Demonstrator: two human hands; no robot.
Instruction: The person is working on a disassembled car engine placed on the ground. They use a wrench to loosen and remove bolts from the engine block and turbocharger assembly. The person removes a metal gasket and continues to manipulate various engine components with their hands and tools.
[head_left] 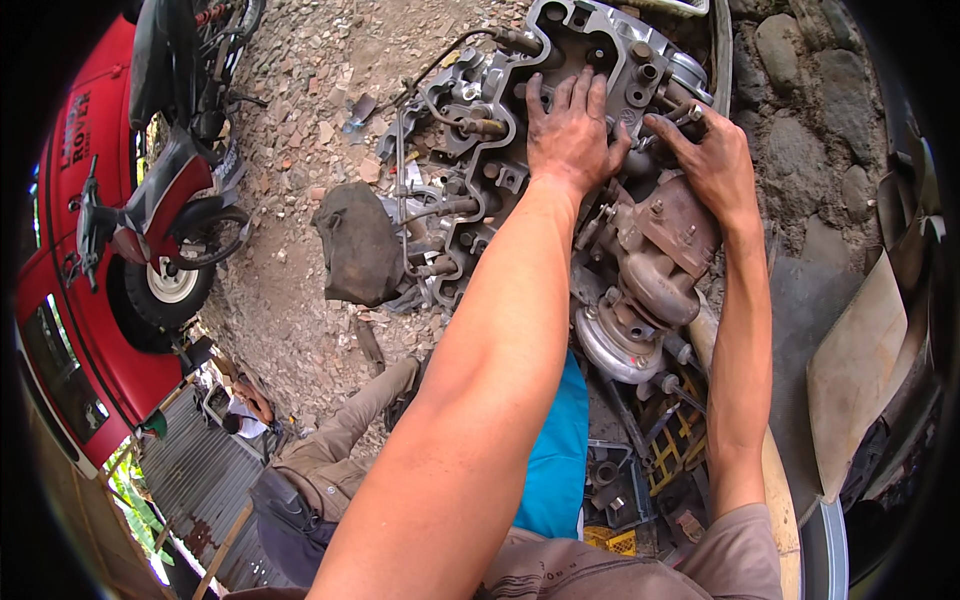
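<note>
While the left hand lies spread on the engine head, the right hand grips a metal rod at its right edge; head looks uncovered, turbo apparently still mounted.

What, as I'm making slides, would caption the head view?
Left hand spread on an engine, right hand near a turbocharger.

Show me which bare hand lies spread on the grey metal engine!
The bare left hand, fingers spread on the grey metal engine; the bare right hand is curled.

Dark lettering on red vehicle; small print on shirt
</note>
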